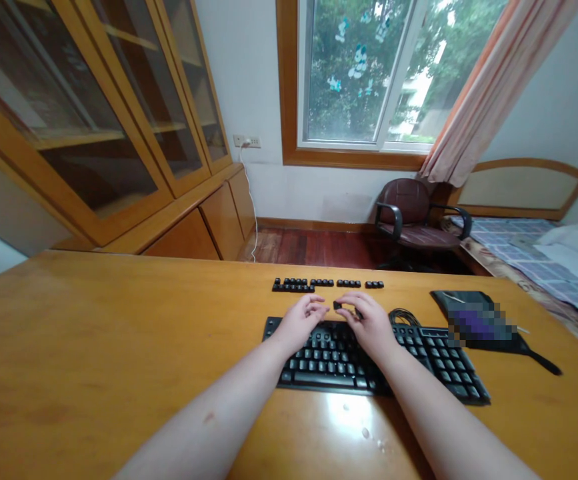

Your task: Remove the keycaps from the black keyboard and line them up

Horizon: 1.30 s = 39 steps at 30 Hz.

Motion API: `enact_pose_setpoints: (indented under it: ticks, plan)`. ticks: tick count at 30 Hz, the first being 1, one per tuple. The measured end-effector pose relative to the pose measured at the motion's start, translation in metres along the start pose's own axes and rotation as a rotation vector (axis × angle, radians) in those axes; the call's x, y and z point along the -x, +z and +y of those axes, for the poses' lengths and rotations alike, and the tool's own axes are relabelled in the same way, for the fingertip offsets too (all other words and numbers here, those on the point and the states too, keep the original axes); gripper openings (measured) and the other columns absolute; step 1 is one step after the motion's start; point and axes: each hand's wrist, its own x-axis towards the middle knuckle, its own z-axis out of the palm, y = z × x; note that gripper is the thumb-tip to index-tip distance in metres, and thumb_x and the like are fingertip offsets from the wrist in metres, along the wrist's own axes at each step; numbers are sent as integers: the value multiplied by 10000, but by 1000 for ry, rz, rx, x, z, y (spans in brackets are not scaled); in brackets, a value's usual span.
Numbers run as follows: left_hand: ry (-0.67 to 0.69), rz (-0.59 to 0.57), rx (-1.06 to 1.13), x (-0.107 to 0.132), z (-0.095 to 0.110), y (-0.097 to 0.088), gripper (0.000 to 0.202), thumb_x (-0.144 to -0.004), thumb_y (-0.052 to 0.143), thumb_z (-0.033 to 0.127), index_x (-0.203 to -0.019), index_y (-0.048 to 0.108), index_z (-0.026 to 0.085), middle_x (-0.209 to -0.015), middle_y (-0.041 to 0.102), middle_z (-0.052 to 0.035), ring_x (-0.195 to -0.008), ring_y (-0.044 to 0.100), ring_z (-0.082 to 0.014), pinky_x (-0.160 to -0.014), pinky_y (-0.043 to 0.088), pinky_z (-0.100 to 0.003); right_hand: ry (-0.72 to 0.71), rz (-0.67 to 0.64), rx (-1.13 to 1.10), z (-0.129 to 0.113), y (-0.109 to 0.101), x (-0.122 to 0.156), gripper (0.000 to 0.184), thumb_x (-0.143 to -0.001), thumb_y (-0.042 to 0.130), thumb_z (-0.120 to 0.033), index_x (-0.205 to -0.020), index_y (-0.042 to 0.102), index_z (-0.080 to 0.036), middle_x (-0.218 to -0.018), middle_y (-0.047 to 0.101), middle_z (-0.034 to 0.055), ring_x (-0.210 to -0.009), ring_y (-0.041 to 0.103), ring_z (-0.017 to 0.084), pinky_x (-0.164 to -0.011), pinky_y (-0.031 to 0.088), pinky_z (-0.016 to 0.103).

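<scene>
A black keyboard (pixel 323 380) lies on the desk under both my hands. Bare key posts show in part of its upper rows. My right hand (pixel 371 327) pinches a small black keycap (pixel 337 305) between thumb and fingertips, just above the keyboard's back edge. Close by on the left, my left hand (pixel 299 325) hovers over the keyboard's upper left part, its fingers loosely bent and apart, with nothing visible in them. Behind the hands, several loose black keycaps (pixel 293 288) stand in short rows on the desk.
A coiled cable (pixel 405 317) lies behind the keyboard. At the right, a black pouch (pixel 499 339) with a strap has thin tools on it, partly blurred. Beyond the wooden desk (pixel 169 320) are a chair (pixel 411 213), a bed (pixel 533 253) and a glass-fronted cabinet (pixel 169 193).
</scene>
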Motion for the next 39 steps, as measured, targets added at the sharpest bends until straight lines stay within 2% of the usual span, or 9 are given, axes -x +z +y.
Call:
enact_pose_setpoints:
  ticks: [2,5,9,12,15,19,22,32,39]
  plan:
    - [41,7,-139,2,1,2,203,-820,499,295,-965,532,156,-863,632,-50,-814,595,-166,-774,454,-304,90,90,42,-5,-12,-18,166,-796,589,-307,-923,649,-217,-938,644,56,-903,591,192,-821,465,324]
    - [153,-51,-475,8,5,4,164,-821,492,289,-906,590,188,-899,638,-38,-873,578,-188,-812,439,-325,183,48,101,-5,-18,-54,176,-755,628,-316,-900,658,-220,-885,664,32,-860,602,188,-792,456,307]
    - [239,-149,-768,13,10,7,152,-793,535,269,-905,621,211,-940,639,-34,-945,546,-210,-859,413,-344,165,-118,181,13,10,-86,119,-735,638,-266,-839,679,-223,-883,672,21,-857,601,172,-777,435,272]
    - [244,-175,-793,13,12,8,150,-794,538,258,-907,626,213,-953,637,-29,-949,543,-204,-872,407,-339,214,-176,215,27,36,-82,171,-732,642,-280,-882,678,-208,-928,675,32,-888,596,173,-781,425,258]
    - [235,-177,-782,12,11,7,139,-794,537,253,-886,631,209,-941,641,-28,-939,545,-210,-863,410,-348,286,-261,293,35,47,-72,216,-739,627,-336,-905,677,-207,-927,682,42,-873,600,186,-744,421,257]
    - [230,-176,-762,11,10,7,139,-795,531,249,-879,635,209,-943,641,-31,-946,543,-217,-860,412,-351,394,-377,375,37,51,-67,198,-723,625,-317,-868,681,-194,-847,690,51,-785,611,174,-662,406,231]
    - [224,-175,-761,11,11,7,143,-793,534,251,-881,639,212,-943,643,-31,-947,546,-220,-856,412,-351,415,-420,383,37,54,-69,193,-711,630,-304,-863,677,-195,-827,691,50,-769,612,171,-641,397,224]
    - [236,-179,-771,10,11,7,144,-797,533,260,-880,641,212,-935,646,-28,-931,548,-214,-844,411,-343,415,-427,410,37,59,-70,200,-741,569,-256,-888,681,-178,-844,695,80,-792,615,182,-654,392,228]
    - [223,-178,-767,11,12,7,144,-797,535,266,-875,642,211,-942,643,-33,-937,545,-221,-848,414,-351,423,-420,405,37,58,-70,182,-732,600,-298,-849,683,-187,-817,696,65,-773,617,178,-630,389,224]
